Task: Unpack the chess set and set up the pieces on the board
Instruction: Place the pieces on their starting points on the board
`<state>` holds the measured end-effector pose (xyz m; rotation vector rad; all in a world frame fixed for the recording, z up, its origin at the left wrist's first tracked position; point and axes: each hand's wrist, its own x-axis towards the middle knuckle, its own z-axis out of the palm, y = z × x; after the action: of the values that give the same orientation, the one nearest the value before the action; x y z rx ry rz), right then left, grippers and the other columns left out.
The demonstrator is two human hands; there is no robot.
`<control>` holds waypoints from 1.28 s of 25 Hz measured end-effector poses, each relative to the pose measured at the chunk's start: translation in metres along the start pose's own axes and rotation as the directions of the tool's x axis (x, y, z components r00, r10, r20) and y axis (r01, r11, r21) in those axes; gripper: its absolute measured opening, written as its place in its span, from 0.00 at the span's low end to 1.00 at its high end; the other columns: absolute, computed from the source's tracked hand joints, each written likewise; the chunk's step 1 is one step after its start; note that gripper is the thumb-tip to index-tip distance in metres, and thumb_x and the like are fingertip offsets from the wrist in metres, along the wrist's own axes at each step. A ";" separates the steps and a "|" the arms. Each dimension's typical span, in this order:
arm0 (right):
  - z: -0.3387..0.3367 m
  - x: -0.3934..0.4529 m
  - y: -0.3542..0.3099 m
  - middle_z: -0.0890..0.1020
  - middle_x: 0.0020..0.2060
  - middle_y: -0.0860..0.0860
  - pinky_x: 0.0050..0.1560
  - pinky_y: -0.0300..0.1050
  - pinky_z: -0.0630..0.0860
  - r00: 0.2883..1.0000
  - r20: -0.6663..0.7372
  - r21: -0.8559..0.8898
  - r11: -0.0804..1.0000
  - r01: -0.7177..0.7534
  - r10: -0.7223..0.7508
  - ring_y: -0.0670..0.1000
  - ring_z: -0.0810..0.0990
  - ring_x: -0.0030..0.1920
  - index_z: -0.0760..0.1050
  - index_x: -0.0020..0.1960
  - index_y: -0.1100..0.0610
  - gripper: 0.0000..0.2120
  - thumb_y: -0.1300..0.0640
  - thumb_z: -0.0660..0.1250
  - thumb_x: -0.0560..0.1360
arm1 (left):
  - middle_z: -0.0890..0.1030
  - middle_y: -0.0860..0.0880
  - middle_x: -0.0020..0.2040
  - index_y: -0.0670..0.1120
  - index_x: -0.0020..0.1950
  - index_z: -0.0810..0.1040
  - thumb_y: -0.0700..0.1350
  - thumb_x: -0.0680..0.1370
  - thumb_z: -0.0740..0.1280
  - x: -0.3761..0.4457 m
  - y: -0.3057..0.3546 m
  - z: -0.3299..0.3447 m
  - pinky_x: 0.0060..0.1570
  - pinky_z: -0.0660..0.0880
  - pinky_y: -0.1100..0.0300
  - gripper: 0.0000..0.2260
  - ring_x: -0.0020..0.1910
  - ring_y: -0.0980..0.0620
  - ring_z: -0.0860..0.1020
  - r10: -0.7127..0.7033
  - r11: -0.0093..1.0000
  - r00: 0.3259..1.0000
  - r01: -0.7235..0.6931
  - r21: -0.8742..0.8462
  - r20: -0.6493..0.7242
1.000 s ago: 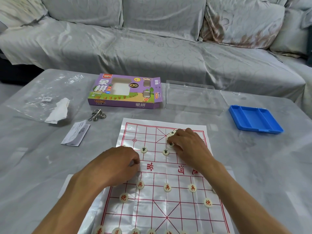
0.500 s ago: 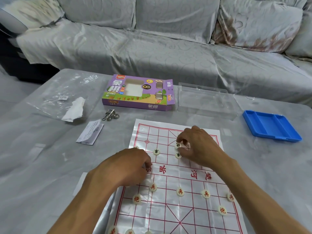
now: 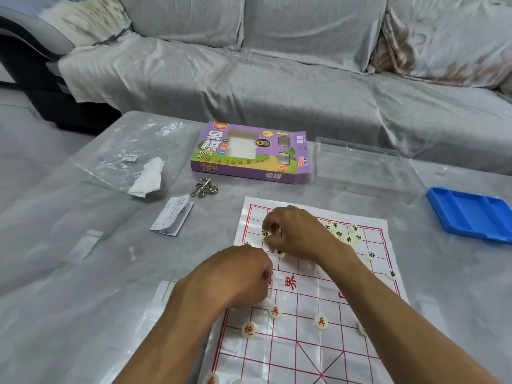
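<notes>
Purple box [image 3: 249,153], blue tray [image 3: 471,214], metal rings [image 3: 205,187] beyond board [image 3: 304,314].

So the white paper board with red grid lines [image 3: 310,314] sits right in front of me, purple cardboard box [image 3: 249,155] behind it, blue plastic tray [image 3: 471,214] off right, folded paper leaflet [image 3: 172,216] left.

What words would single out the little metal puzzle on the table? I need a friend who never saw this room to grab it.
Start at the purple game box at the table's far side. Just in front of its left corner lies the metal ring puzzle, between a crumpled white tissue and a folded leaflet. It is the only shiny metal thing there.
</notes>
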<state>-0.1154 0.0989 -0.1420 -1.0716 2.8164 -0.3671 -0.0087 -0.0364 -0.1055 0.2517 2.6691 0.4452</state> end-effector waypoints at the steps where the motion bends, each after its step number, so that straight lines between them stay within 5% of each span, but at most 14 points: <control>1: 0.001 0.000 0.000 0.81 0.47 0.47 0.47 0.45 0.74 1.000 -0.002 0.003 1.000 -0.001 0.001 0.49 0.76 0.47 0.79 0.53 0.52 0.10 0.51 0.68 0.73 | 0.80 0.51 0.57 0.52 0.58 0.80 0.41 0.76 0.60 0.000 0.000 0.000 0.43 0.70 0.61 0.15 0.52 0.50 0.77 -0.002 1.000 1.000 0.002 -0.002 -0.001; 12: 0.002 -0.010 -0.002 0.81 0.52 0.48 0.51 0.46 0.72 0.996 -0.086 -0.013 1.000 -0.023 0.021 0.51 0.74 0.51 0.78 0.58 0.51 0.14 0.47 0.68 0.75 | 0.75 0.52 0.64 0.55 0.67 0.73 0.49 0.79 0.60 -0.009 -0.023 -0.021 0.53 0.71 0.58 0.16 0.59 0.50 0.75 -0.111 0.994 0.984 0.108 -0.030 -0.137; 17: -0.017 -0.069 0.030 0.81 0.50 0.43 0.53 0.41 0.70 0.920 -0.293 0.164 0.961 -0.221 0.262 0.46 0.74 0.52 0.79 0.56 0.50 0.09 0.51 0.68 0.77 | 0.59 0.51 0.77 0.55 0.76 0.59 0.41 0.79 0.58 -0.003 -0.041 -0.017 0.68 0.66 0.48 0.26 0.76 0.47 0.58 -0.175 0.980 0.966 0.190 0.063 -0.190; 25: -0.061 -0.121 0.096 0.79 0.41 0.38 0.50 0.45 0.78 0.798 -0.304 0.246 0.852 -0.462 0.520 0.43 0.78 0.45 0.80 0.51 0.49 0.05 0.55 0.68 0.76 | 0.64 0.52 0.71 0.59 0.75 0.60 0.36 0.77 0.56 0.014 -0.063 -0.003 0.65 0.69 0.51 0.29 0.71 0.50 0.62 -0.117 0.991 0.972 0.127 0.039 -0.202; 32: -0.034 -0.101 0.083 0.78 0.41 0.38 0.49 0.40 0.74 0.892 -0.213 0.180 0.914 -0.365 0.398 0.44 0.76 0.46 0.78 0.52 0.45 0.08 0.54 0.69 0.74 | 0.60 0.53 0.73 0.60 0.75 0.59 0.35 0.76 0.56 0.018 -0.064 0.001 0.67 0.67 0.52 0.32 0.73 0.50 0.58 -0.118 0.990 0.973 0.130 0.052 -0.201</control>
<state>-0.0996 0.2328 -0.1297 -0.4491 3.0669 -0.6757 -0.0315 -0.0910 -0.1351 0.0610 2.8762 0.3610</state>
